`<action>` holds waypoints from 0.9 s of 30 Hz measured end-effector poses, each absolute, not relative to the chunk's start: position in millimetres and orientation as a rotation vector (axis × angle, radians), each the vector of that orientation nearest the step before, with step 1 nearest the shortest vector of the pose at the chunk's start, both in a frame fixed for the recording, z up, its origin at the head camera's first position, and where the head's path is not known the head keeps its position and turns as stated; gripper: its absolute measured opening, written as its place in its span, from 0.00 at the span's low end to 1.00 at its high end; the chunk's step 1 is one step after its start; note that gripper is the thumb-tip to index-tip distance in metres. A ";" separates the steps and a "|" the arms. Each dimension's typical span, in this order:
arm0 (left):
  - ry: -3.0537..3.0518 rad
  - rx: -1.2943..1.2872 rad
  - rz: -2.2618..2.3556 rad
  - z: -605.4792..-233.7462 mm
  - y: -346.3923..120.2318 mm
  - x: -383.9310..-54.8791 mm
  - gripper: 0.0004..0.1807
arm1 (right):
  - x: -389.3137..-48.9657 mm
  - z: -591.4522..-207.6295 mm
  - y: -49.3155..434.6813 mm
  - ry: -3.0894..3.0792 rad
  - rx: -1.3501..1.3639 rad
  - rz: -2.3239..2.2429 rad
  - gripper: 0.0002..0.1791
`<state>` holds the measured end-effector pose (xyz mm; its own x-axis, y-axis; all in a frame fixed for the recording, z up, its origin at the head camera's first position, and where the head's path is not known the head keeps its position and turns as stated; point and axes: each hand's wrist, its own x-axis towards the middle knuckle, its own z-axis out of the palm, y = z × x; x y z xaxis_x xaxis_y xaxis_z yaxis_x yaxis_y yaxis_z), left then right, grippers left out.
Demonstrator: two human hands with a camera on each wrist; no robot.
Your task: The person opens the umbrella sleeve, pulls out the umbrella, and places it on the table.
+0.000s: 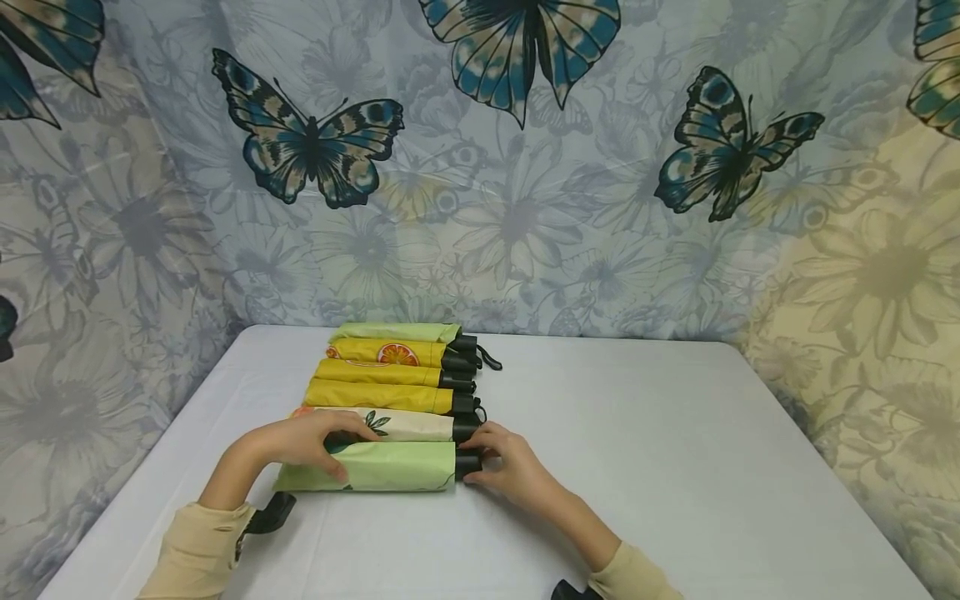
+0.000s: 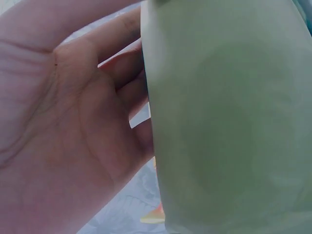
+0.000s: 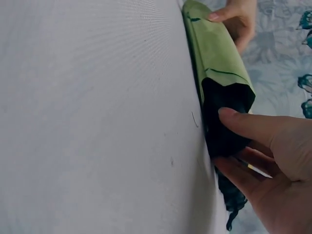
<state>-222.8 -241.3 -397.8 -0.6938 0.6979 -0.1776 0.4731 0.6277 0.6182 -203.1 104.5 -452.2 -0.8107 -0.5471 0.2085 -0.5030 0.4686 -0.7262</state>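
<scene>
A light green folded umbrella (image 1: 390, 467) with a black handle lies nearest on the white table, at the front of a row. My left hand (image 1: 303, 442) grips its left part, thumb on the near side and fingers over the far side. In the left wrist view the green cover (image 2: 229, 122) fills the right half, hiding those fingertips. With thumb and fingers my right hand (image 1: 513, 471) holds the black handle (image 3: 226, 119) at the other end. Just behind lies a cream umbrella (image 1: 420, 425) with a leaf print, close against the green one.
Farther back in the row lie several yellow umbrellas (image 1: 382, 396), one with an orange-slice print (image 1: 397, 354), and another green umbrella (image 1: 397, 331) at the rear. Their black handles point right. Beyond the white table (image 1: 637, 433) hangs a butterfly-patterned cloth (image 1: 517, 225).
</scene>
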 end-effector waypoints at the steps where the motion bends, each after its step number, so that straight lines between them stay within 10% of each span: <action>1: 2.450 0.928 0.763 -397.8 -241.4 -222.9 0.33 | -202.8 -452.1 105.8 2.632 -0.941 -1.295 0.21; 27: 2.486 0.872 0.844 -397.1 -251.6 -217.8 0.29 | -200.8 -453.4 155.2 2.519 -0.765 -1.491 0.22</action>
<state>-217.8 -251.6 -397.1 -0.7386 0.6588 -0.1432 0.4352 0.6282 0.6449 -200.8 155.2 -453.4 -0.8658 -0.4769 0.1517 -0.3624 0.3884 -0.8473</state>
